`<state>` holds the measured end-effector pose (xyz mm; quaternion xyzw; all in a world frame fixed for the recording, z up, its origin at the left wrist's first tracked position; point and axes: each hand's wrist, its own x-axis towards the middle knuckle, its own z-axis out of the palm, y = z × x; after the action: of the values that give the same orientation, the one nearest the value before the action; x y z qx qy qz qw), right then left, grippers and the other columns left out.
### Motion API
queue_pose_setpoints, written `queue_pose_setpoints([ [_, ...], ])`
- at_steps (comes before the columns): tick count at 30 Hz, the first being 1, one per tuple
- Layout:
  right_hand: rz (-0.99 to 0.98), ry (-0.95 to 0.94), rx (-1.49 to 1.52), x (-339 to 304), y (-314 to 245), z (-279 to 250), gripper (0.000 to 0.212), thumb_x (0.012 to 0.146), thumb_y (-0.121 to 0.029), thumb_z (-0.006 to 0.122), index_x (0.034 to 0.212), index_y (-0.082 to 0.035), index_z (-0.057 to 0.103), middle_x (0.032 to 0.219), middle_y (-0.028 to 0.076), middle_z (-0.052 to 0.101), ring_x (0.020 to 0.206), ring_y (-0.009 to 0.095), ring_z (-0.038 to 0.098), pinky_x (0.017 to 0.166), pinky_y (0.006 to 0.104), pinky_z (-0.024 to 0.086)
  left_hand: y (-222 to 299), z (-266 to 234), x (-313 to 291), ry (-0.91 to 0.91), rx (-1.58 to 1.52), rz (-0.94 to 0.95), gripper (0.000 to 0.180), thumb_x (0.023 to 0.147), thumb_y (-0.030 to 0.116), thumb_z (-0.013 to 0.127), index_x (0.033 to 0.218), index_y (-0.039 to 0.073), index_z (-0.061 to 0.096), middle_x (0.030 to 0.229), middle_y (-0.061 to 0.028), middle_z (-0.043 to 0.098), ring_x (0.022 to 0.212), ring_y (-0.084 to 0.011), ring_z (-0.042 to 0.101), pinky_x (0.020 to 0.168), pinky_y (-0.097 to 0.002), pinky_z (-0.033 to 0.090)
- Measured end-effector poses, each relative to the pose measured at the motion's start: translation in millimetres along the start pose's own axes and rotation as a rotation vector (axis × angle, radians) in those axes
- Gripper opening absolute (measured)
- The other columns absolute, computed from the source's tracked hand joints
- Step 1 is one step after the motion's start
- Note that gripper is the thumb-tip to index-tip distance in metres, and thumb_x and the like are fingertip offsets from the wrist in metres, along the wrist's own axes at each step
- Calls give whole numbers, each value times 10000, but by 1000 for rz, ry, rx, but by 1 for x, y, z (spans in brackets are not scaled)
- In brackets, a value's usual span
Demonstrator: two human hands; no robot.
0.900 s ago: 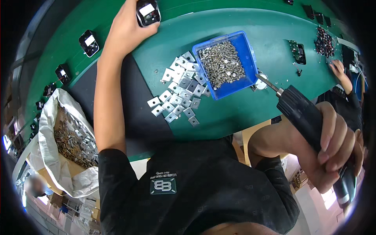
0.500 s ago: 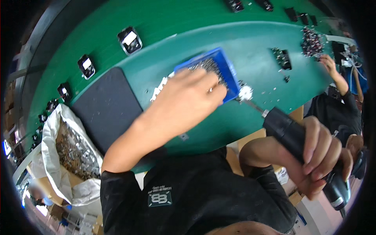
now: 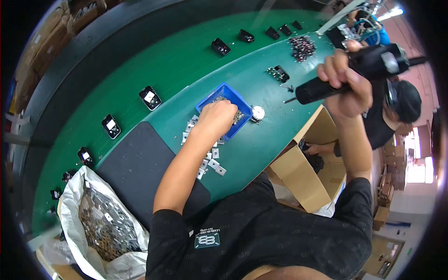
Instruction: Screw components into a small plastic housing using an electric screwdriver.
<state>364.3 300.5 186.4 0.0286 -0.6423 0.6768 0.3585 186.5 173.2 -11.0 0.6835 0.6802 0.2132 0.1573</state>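
Observation:
My left hand reaches into a blue plastic bin of small metal screws. Its fingers are curled down among them, and whatever they pinch is hidden. My right hand is wrapped round a black electric screwdriver, raised at the right with its bit pointing left, off the table. A round white-and-metal part sits against the bin's right side, apart from the bit. Below and left of the bin, several small square metal plates lie scattered, partly covered by my left forearm.
A black mat lies at left, beside a white sack of metal pieces. Black trays line the green belt behind. A parts pile lies far right. An open cardboard box stands at the table edge, near a co-worker.
The view has shifted. My right hand has lifted the screwdriver up and away from the round part, where its bit was. My left hand stays at the bin.

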Motion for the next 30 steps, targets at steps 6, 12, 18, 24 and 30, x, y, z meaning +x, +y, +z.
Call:
queue_pose_setpoints([
  [6,-250,150,201,-52,9,38,415,845,-136,573,1245,-110,466,753,-19,440,663,78,434,690,277,367,-20,19,10,25,-60,16,131,744,102,589,826,45,675,919,-176,682,896,-342,659,799,-453,526],
  [12,-402,269,307,-86,10,61,408,860,-103,588,1244,-79,453,760,-9,435,683,93,448,721,276,391,-15,-4,-4,50,-122,26,176,771,218,713,848,63,684,907,-154,690,896,-327,664,800,-442,523],
  [18,-431,329,268,-64,29,75,443,850,-127,583,1257,-100,411,763,-11,432,678,96,454,727,296,409,-9,-6,-2,281,-398,172,183,822,186,697,910,30,659,831,-163,686,794,-343,669,726,-413,529],
  [24,-522,347,177,-34,45,79,490,839,-137,584,1283,-85,383,772,-3,425,685,99,450,725,290,390,-13,-27,-13,342,-610,166,153,823,130,691,896,-1,659,826,-156,680,748,-249,688,680,-351,537],
  [30,-516,402,148,-28,55,68,476,849,-135,575,1280,-72,382,780,4,423,683,100,443,731,296,381,-11,-46,-15,342,-781,62,162,820,149,741,889,14,683,769,-73,700,662,-129,637,643,-273,520],
])
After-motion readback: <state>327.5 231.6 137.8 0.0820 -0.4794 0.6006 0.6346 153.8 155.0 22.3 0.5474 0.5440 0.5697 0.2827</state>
